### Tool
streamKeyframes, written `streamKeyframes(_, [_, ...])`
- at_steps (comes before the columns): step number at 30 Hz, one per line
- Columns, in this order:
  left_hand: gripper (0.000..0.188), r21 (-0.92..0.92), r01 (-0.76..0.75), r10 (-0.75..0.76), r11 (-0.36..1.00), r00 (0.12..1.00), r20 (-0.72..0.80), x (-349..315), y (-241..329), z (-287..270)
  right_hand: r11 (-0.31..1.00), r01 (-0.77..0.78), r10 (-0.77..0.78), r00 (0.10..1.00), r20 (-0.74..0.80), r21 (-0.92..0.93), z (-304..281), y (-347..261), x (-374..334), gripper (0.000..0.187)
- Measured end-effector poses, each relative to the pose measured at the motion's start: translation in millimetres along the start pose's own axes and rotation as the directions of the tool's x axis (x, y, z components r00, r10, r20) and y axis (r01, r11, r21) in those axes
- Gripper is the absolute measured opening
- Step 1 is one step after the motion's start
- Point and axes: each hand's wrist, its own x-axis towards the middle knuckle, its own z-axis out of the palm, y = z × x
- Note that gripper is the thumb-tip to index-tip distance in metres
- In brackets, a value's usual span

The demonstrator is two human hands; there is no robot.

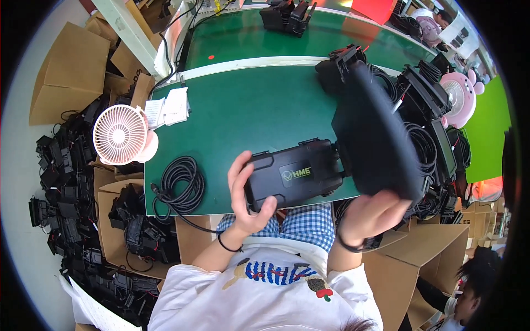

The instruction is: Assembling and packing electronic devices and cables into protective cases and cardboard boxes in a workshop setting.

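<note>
My left hand (pixel 245 193) grips the outer end of a black plastic case (pixel 292 175) with a green printed logo and side latches, thumb on one long side and fingers on the other. My right hand (pixel 375 216) is closed on the lower edge of a large flat black panel (pixel 371 132), blurred by motion. The panel stands tilted at the case's right end and seems joined to it by a bracket, partly hidden. Both are held over the front edge of the green table. To the left, a coiled black cable (pixel 182 185) lies on the tabletop, its tail running toward my lap.
A small fan (pixel 118 135) and white paper slips (pixel 175 105) sit at the left. Black cases with cables (pixel 425 94) and a pink fan (pixel 459 99) crowd the right. Cardboard boxes (pixel 69 71) and piled black units flank the table. A person (pixel 466 300) is at lower right.
</note>
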Motion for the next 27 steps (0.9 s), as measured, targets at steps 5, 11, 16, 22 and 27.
streamKeyframes(5, [0.083,-0.097,0.055,-0.063,0.994,0.995,-0.081,1,-3,14,0.999,-0.013,0.013,1.0,-0.003,-0.049,17,-7,19,0.068])
streamKeyframes(11, [0.083,-0.044,0.049,-0.051,0.998,0.997,-0.053,4,-5,17,0.938,-0.237,0.283,0.944,-0.167,0.252,-6,26,62,0.049])
streamKeyframes(16, [0.093,-0.112,0.156,-0.164,0.981,0.985,-0.063,7,-8,22,0.972,-0.192,0.216,0.956,-0.2,0.134,18,21,41,0.051])
streamKeyframes(22, [0.096,-0.404,0.32,-0.355,0.857,0.935,-0.012,31,28,21,0.999,-0.042,0.042,0.999,0.001,0.029,15,31,15,0.066])
streamKeyframes(27, [0.089,-0.585,0.259,-0.31,0.769,0.951,0.012,12,0,16,0.948,-0.111,0.103,0.994,0.043,0.3,8,31,6,0.074])
